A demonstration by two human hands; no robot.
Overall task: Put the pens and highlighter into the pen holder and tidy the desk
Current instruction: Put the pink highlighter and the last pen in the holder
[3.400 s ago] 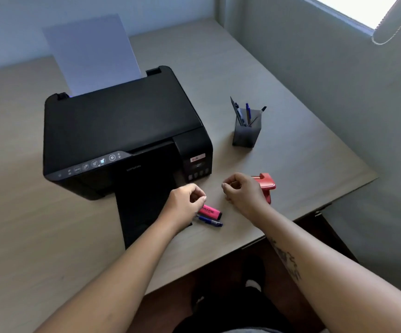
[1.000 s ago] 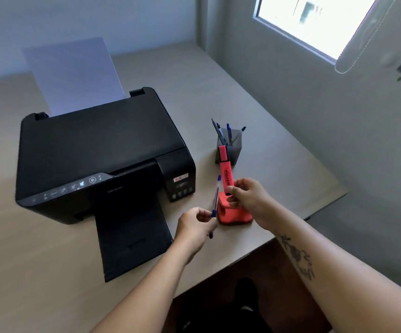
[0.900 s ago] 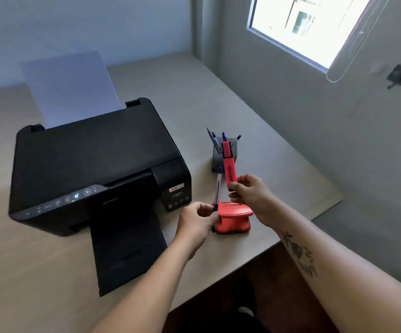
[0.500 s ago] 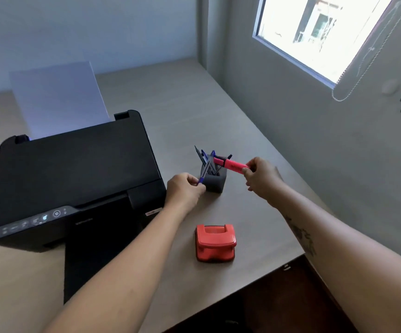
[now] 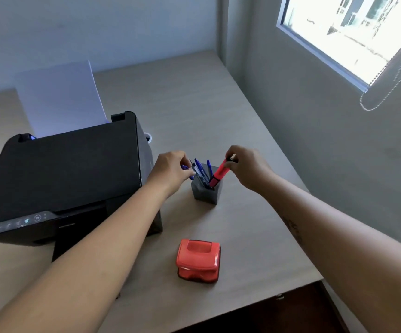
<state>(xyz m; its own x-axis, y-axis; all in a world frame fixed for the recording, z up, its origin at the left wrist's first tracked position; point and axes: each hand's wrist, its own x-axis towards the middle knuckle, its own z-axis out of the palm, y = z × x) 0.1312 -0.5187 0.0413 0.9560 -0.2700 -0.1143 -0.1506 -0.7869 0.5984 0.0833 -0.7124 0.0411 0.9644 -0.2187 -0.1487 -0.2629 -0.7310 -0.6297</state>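
Note:
A dark grey square pen holder (image 5: 206, 194) stands on the desk beside the printer, with several blue pens (image 5: 200, 170) sticking out of it. My right hand (image 5: 247, 168) pinches the top of a pink highlighter (image 5: 218, 174), whose lower end is inside the holder and leans right. My left hand (image 5: 170, 170) is at the holder's left rim, fingers closed on a blue pen (image 5: 189, 169) that is partly hidden by them.
A black printer (image 5: 69, 174) with white paper (image 5: 60, 99) in its rear feed fills the left side. A red hole punch (image 5: 198, 260) sits near the desk's front edge (image 5: 254, 301). A grey wall with a window runs along the right.
Both hands carried the pen and highlighter from the desk's front to the holder. The highlighter has swung from nearly level to upright, its tip now inside the holder.

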